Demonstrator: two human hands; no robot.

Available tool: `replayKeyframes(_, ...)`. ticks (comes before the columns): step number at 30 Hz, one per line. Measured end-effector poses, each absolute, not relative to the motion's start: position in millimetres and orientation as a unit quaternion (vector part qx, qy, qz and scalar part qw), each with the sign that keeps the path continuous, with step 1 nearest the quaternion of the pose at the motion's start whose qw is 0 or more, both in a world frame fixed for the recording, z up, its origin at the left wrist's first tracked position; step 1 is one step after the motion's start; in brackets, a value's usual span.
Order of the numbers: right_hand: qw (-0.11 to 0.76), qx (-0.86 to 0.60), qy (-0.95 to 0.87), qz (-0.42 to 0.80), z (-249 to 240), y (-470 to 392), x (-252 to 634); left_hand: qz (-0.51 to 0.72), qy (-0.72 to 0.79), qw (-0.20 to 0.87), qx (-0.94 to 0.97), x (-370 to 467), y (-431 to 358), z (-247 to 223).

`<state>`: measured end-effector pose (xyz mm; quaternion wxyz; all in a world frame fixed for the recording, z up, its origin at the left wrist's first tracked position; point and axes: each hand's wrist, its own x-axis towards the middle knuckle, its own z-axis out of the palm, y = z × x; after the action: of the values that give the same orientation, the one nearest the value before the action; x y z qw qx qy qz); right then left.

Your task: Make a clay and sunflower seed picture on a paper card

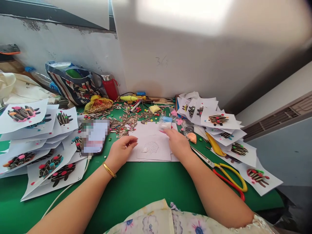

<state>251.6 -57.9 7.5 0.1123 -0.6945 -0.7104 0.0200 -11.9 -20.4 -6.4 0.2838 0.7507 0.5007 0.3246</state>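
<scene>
My right hand (179,143) is closed on a small clear plastic bag with white stuff inside (165,125), its fingertips at the bag's near edge. My left hand (123,149), with a gold bangle on the wrist, rests at the left edge of the white paper. Its fingers curl toward the thumb, and whatever they may hold is hidden. Between both hands lies a smaller white sheet with a dotted hedgehog drawing (152,148). Under it are larger white sheets (141,130). Touching the bag's far side is a blue lump (167,119).
Loose sunflower seeds (122,122) and coloured beads cover the table behind the paper. Stacks of seed-decorated sheets stand left (53,143) and right (219,120). A phone (95,138), scissors (226,177), an orange lump (191,137) and a red flask (110,87) surround the work area.
</scene>
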Motion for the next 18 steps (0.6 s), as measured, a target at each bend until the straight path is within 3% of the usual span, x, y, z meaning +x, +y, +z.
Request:
replayKeyframes(6,0.055,-0.7,-0.712,-0.026,2.3,-53.8,262.4,0.318,0.49,0.338,0.738,-3.7,-17.8,-3.1)
replayKeyframes(15,0.129,-0.615,-0.777,-0.037,-3.6,-62.8,241.3,0.271,0.474,0.341,0.765,18.3,-12.4,14.2)
replayKeyframes(18,0.121,-0.598,-0.792,-0.013,-4.8,-63.7,234.9,0.211,0.497,0.206,0.816,29.6,-2.9,15.9)
